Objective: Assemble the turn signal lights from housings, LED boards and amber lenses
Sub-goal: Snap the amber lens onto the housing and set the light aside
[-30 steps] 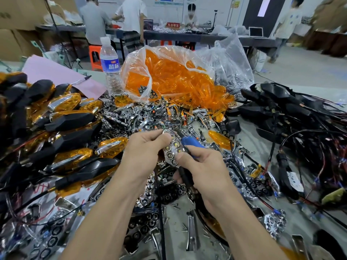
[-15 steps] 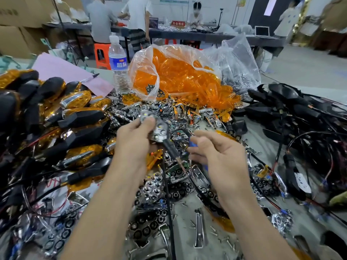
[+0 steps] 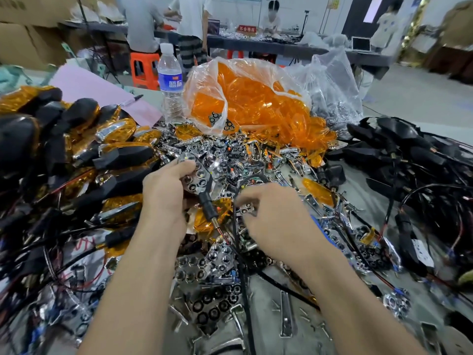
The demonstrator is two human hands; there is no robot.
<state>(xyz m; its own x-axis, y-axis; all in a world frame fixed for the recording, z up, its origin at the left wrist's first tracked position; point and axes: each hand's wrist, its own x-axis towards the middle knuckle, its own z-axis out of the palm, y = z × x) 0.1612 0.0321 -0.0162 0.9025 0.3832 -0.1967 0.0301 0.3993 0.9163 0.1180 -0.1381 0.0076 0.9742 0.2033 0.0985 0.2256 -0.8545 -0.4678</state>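
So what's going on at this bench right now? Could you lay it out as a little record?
Left hand: holds a chrome LED board on a black stalk
Right hand: fingers curled over the loose parts; grip unclear
Far centre: clear bag of amber lenses
Left side: pile of finished lights
Right side: black housings with wires
Extra: water bottle beside the bag

I count one left hand (image 3: 163, 201), one right hand (image 3: 279, 221), one water bottle (image 3: 169, 80), one bag of amber lenses (image 3: 217, 80), one clear bag (image 3: 335, 88), one pen (image 3: 130, 100)
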